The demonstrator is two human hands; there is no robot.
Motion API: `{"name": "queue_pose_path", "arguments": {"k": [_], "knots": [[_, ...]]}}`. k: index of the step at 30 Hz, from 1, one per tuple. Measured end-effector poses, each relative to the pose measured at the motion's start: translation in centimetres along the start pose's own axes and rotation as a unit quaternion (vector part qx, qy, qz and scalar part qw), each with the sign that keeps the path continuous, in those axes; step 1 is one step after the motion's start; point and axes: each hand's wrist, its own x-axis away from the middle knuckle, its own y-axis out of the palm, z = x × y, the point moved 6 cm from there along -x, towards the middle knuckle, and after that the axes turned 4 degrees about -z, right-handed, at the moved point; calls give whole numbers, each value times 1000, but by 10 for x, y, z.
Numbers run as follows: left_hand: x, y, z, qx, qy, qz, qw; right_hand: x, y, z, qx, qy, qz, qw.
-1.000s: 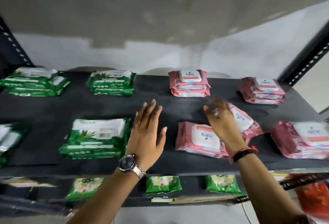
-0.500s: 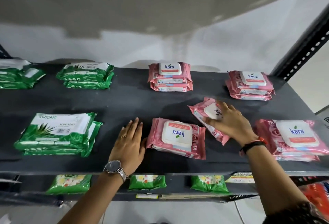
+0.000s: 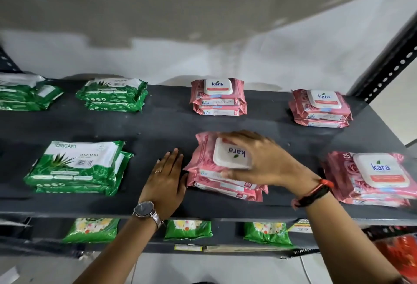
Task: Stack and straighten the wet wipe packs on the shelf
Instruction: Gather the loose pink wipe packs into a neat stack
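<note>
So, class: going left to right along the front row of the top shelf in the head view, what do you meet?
Green Origami stack → left hand → pink Kara stack under the right hand → second pink Kara stack.

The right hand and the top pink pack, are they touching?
Touching. The head view shows the right hand spread on the top pink pack, its fingers covering part of the white lid.

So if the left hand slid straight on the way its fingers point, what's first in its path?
Mostly bare shelf. The left hand lies flat, fingers aimed at the back, beside the front pink stack. Straight on, the way looks free until roughly the rear pink stack, though depth is hard to judge.
</note>
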Motion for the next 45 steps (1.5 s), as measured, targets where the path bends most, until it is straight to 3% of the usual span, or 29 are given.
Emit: {"name": "queue_pose_path", "arguments": {"k": [6, 8, 10, 11, 13, 15, 17, 19, 22, 27, 29, 33, 37, 41, 45], "knots": [[0, 4, -5, 19, -1, -1, 1000, -2, 15, 1, -10, 5, -21, 1000], [3, -4, -3, 84, -14, 34, 996, -3, 15, 2, -26, 9, -41, 999], [12, -17, -4, 207, -71, 116, 969, -3, 13, 6, -71, 23, -63, 995], [20, -22, -5, 283, -118, 156, 939, -3, 10, 9, -106, 34, -68, 991], [37, -21, -3, 450, -210, 191, 847, -4, 5, 19, -194, 70, -67, 976], [49, -11, 9, 606, -273, 170, 728, -5, 4, 31, -240, 112, -75, 961], [56, -2, 25, 685, -321, 132, 640, -6, 7, 38, -247, 142, -98, 954], [55, 4, 40, 722, -351, 101, 588, -6, 9, 39, -247, 157, -118, 949], [40, 5, 57, 753, -353, 70, 550, -3, 12, 40, -288, 175, -112, 935], [-1, -8, 47, 755, -330, 69, 562, 14, 24, 38, -303, 199, -32, 931], [-15, -12, 42, 742, -304, 42, 596, 22, 31, 34, -297, 216, 7, 930], [-12, -11, 55, 675, -275, -50, 683, 19, 33, 45, -253, 207, 7, 945], [0, 0, 72, 626, -227, -128, 735, -7, 15, 58, -380, 172, 58, 907], [-3, 2, 70, 623, -225, -127, 739, -23, 25, 59, -438, 149, -5, 886], [-13, -7, 64, 610, -196, -157, 752, -16, 30, 68, -460, 173, 28, 871]]}}
